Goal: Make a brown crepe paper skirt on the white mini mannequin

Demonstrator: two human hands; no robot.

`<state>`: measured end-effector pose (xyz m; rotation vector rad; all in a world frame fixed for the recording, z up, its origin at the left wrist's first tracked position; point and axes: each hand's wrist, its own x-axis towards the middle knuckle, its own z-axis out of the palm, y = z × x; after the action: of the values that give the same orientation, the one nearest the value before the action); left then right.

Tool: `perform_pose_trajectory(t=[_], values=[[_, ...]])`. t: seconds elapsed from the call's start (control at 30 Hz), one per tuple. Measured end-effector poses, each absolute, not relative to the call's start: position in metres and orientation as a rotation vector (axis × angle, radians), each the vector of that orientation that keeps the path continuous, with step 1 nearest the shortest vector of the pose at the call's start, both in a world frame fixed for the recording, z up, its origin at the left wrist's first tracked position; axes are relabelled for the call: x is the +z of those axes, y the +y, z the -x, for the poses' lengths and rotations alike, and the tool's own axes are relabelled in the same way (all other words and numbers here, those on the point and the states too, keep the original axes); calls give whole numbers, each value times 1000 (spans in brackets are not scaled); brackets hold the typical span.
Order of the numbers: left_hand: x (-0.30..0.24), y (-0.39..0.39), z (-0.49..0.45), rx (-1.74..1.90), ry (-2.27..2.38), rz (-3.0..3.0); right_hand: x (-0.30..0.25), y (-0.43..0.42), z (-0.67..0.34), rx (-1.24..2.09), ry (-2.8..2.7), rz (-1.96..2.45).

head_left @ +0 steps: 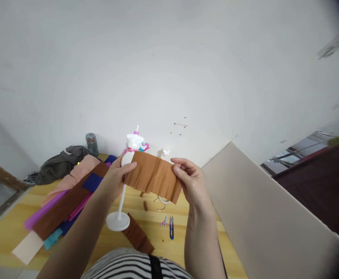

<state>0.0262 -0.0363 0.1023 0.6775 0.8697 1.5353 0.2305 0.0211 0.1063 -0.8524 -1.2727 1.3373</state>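
A creased piece of brown crepe paper (154,174) is stretched between my two hands above the table. My left hand (118,176) is closed on its left end, thumb on the front. At the upper right end, my right hand (189,180) pinches it between thumb and fingers. Just behind the left end stands a small white dress form (135,141) with a pink band at the waist; the paper and my left hand cover its lower body. Whether my left fingers also touch the form is hidden. Its round white base (117,221) rests on the table.
Blue thread snips (172,228) and small coloured scraps (164,222) lie at the front. Another brown strip (139,234) is beside the base. Layered coloured crepe sheets (71,193), striped cloth (62,164) and a jar (92,144) are left. A pale panel (262,217) rises at right.
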Motion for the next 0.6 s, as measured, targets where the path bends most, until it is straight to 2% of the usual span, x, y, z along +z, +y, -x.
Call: perform_pose_trajectory(t=[0.6], values=[[97,-38,-27,1523,923,-674,93,24,-228,1233,-1361,945]])
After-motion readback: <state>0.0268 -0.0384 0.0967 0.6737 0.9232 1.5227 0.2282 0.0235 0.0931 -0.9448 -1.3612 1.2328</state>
